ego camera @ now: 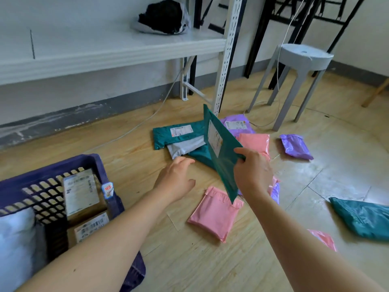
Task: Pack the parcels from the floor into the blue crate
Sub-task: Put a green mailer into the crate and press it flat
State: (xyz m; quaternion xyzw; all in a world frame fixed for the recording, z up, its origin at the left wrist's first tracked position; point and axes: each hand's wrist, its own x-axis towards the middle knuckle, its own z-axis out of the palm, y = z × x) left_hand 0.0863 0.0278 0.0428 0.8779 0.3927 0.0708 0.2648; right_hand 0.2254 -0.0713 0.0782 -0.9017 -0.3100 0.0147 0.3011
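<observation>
- Nearest, lower left: the blue crate (pixel 99 163) sits on the wood floor. It's got 2 labelled cardboard boxes (pixel 81 192) in it, plus a soft white parcel (pixel 14 239) at its near-left side.
- The left hand (pixel 176 182) is stretched out past the crate's corner with loose, mostly straight fingers, holding nothing. The fingertips are right by the pile ahead, but I can't tell if they actually touch it.
- The right hand (pixel 252 171) pinches a teal mailer (pixel 221 157) by its edge, thumb on top. The mailer is up on edge and tilted, with the label side facing left.
- The mailer's lower corner hangs over a pink parcel (pixel 214 213) lying flat on the floor between the 2 arms.
- Off to the right, well apart from the crate, are a big teal parcel (pixel 364 220) and a bit of another pink packet (pixel 323 239).
- Just past the hands there's a flat teal parcel (pixel 179 133), label up, with a white-grey mailer (pixel 185 147) overlapping it.
- Behind the held mailer is a second pink bag (pixel 254 142). A labelled purple parcel (pixel 237 125) lies beyond that, and a small purple parcel (pixel 295 146) sits off to the right.
- Farthest back: a grey stool (pixel 303 57), and a white shelf (pixel 105 53) with a black bundle (pixel 162 16) on it.
</observation>
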